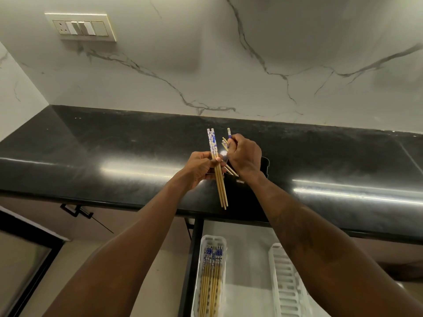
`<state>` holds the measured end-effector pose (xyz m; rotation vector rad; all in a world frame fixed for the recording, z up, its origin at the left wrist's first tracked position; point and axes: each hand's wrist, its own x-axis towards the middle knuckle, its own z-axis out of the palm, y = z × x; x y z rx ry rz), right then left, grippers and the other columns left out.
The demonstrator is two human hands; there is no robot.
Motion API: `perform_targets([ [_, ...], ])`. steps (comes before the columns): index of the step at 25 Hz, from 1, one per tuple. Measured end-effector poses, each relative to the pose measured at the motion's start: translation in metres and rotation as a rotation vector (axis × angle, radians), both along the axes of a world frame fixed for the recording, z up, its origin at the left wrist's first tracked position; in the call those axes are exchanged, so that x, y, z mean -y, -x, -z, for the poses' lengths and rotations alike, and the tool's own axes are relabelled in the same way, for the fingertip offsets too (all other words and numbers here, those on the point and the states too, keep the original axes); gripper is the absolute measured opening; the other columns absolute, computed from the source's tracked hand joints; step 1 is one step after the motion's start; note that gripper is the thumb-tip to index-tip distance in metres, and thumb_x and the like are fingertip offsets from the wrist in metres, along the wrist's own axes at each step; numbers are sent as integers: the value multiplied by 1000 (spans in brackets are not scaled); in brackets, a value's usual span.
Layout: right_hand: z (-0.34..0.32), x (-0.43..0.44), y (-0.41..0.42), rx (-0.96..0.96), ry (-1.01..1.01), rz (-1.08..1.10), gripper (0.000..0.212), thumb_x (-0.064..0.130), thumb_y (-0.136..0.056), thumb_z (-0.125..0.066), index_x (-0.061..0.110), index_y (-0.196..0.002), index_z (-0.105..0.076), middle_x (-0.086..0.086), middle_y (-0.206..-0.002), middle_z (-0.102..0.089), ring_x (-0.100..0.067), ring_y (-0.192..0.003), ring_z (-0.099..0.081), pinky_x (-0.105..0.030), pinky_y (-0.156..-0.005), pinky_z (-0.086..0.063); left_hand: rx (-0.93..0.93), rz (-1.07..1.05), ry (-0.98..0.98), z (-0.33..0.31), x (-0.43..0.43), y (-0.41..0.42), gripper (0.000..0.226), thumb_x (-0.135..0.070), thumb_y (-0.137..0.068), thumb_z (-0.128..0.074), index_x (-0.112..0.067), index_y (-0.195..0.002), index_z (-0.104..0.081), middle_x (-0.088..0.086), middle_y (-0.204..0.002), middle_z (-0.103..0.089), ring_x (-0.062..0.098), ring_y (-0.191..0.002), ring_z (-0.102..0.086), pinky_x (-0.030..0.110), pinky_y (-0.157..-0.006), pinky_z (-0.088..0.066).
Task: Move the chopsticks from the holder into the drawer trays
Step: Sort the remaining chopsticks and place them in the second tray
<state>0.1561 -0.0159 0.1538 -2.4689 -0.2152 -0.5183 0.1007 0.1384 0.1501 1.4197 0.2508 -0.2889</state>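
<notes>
My left hand (198,168) grips a small bundle of bamboo chopsticks (220,186) with blue-and-white tops, held upright over the black counter. My right hand (245,155) pinches another chopstick (229,133) by its patterned top, above the black holder (238,191), where a few more chopsticks (230,169) lean. The holder is largely hidden behind my hands. Below, in the open drawer, a white tray (199,291) on the left holds several chopsticks (211,277). A second white slotted tray (287,291) lies to its right with nothing in it.
A glossy black counter (114,156) runs along a white marble wall (206,65). A switch plate (81,27) sits on the wall at upper left. A cabinet handle (75,211) sticks out under the counter on the left. The drawer's dark frame (194,248) borders the trays.
</notes>
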Motion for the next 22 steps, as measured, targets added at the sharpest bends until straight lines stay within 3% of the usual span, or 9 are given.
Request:
perform_targets([
  [8, -66, 12, 20, 214, -176, -99, 19, 26, -99, -62, 15, -107, -75, 6, -80, -74, -3, -64, -60, -12, -61, -43, 123, -58, -51, -42, 13, 11, 18, -11, -102, -62, 0, -114, -71, 19, -108, -77, 31, -103, -77, 40, -80, -64],
  [13, -84, 15, 29, -2, -384, -136, 16, 25, -94, -70, 13, -99, -80, 4, -83, -77, -4, -69, -69, -23, -69, -58, 161, 26, -65, -62, 23, 20, 21, -11, -103, -61, 5, -113, -70, 21, -104, -77, 33, -98, -77, 50, -88, -63],
  [19, -72, 33, 55, -288, -621, -99, 10, 22, -90, -74, 14, -91, -80, -1, -75, -77, -12, -65, -73, -32, -73, -64, 100, 161, 15, -67, 34, 44, 22, -6, -104, -57, 5, -121, -66, 20, -106, -77, 32, -102, -77, 42, -84, -64],
  [22, -63, 38, 67, -333, -657, -121, 11, 21, -91, -73, 13, -95, -79, -2, -81, -78, -13, -70, -74, -38, -78, -64, 54, 185, 91, -59, 37, 53, 25, -8, -104, -58, 4, -124, -66, 22, -111, -76, 34, -106, -75, 47, -92, -62],
])
